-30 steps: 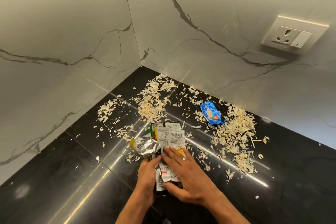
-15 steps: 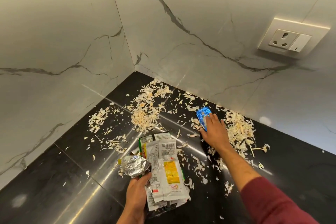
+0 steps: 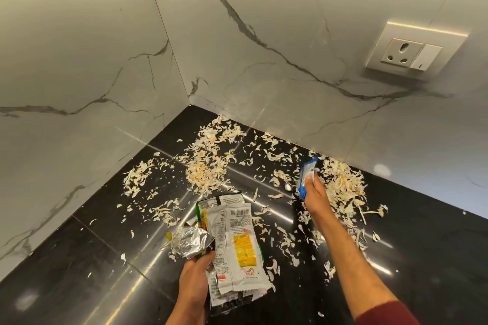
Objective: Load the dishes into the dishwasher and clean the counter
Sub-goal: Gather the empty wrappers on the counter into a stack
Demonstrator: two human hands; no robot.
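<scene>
On the black counter [image 3: 79, 272], my left hand [image 3: 195, 282] grips a bundle of empty snack wrappers [image 3: 235, 243] with a crumpled silver foil packet [image 3: 190, 241] on its left side. Farther right, near the wall, my right hand [image 3: 313, 192] pinches a small blue wrapper [image 3: 306, 177] and holds it lifted on end above the counter. Pale vegetable peelings lie scattered over the counter, with one heap [image 3: 206, 169] toward the corner and another heap [image 3: 343, 187] just right of my right hand.
White marble walls [image 3: 79, 60] meet in a corner behind the peelings. A wall socket with a switch [image 3: 412, 54] sits on the right wall, above the counter. No dishes or dishwasher are in view.
My right hand left the wrapper bundle, reached right to the blue wrapper, and now has it pinched and raised off the counter. My left hand keeps the bundle and has lifted it slightly.
</scene>
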